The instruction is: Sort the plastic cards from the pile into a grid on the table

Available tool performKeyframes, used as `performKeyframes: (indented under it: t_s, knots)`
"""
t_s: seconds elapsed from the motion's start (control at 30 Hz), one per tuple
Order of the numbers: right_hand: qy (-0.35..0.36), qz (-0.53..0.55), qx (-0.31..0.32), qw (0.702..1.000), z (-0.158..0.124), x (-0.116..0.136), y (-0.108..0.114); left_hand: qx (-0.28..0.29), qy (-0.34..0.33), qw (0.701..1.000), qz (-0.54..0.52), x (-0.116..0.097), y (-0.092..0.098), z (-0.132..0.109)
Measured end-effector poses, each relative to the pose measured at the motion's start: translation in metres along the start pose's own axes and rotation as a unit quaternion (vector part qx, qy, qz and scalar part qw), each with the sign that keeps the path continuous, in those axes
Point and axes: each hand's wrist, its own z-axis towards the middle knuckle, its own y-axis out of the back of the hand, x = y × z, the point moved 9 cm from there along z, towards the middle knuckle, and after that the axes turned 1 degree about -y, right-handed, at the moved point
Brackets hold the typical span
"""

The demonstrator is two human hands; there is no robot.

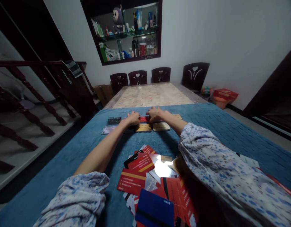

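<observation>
Both arms reach out over a blue cloth (202,126) on a long table. My left hand (132,118) and my right hand (154,113) pinch the two ends of a red card (144,119) at the far edge of the cloth. The card sits in a row of cards laid flat: two gold cards (143,127) (160,126) just below it, a dark card (114,120) and a pale card (108,129) to the left. Close to me lies a loose pile of red, white and blue cards (145,176).
Beyond the cloth shows the marble tabletop (151,94), with several dark chairs (194,75) at its far end. A glass-shelved wall cabinet (128,30) hangs above. A wooden stair railing (41,91) runs on the left. A red bag (224,94) lies on the floor at right.
</observation>
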Motion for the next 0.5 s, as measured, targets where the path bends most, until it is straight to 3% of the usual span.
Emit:
performKeyframes:
  t_s: [0.2,0.5]
  knots:
    - [0.015,0.009,-0.030,0.999,-0.022,0.003,0.014,-0.008,-0.013,0.999,0.036,-0.015,0.015,-0.022]
    - [0.036,-0.006,-0.059,0.998,-0.058,0.005,0.025,-0.072,-0.070,0.995,0.018,-0.037,0.026,-0.053]
